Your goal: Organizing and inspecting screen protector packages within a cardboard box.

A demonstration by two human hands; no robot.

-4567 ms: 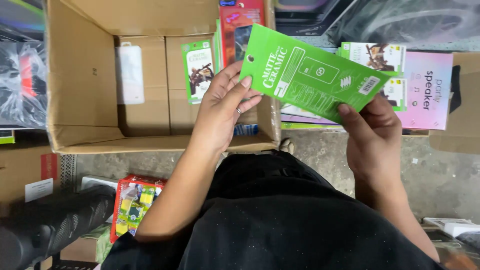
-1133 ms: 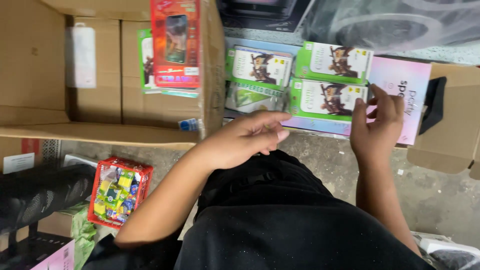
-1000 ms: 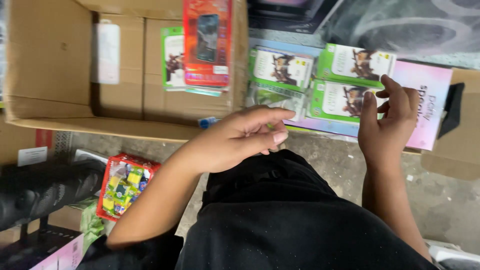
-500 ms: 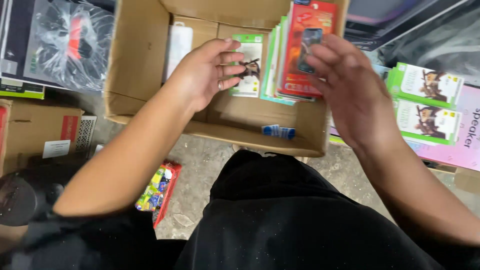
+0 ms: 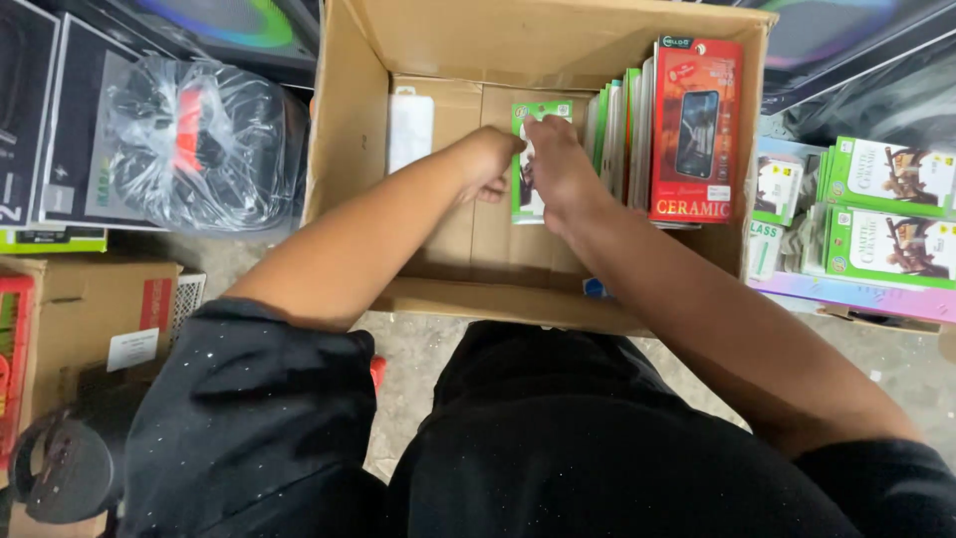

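Observation:
Both my hands reach into an open cardboard box (image 5: 344,139). My left hand (image 5: 490,162) and my right hand (image 5: 556,164) meet over a flat green packet (image 5: 524,204) that lies on the box's floor, and the fingers of both close on it. To its right a row of green and white flat packets (image 5: 615,125) stands upright against the box's right wall, with a red packet (image 5: 694,130) in front. A white flat packet (image 5: 410,128) lies at the box's back left.
Stacks of green packets (image 5: 881,214) lie on a pink flat box (image 5: 856,299) to the right. A plastic-wrapped item (image 5: 194,139) and dark boxes stand on the left, a brown carton (image 5: 95,319) at lower left. A grey concrete floor lies under the box.
The view swung from the green packets on the right over to the cardboard box. Both my hands have moved deep into the box and come together on the green packet.

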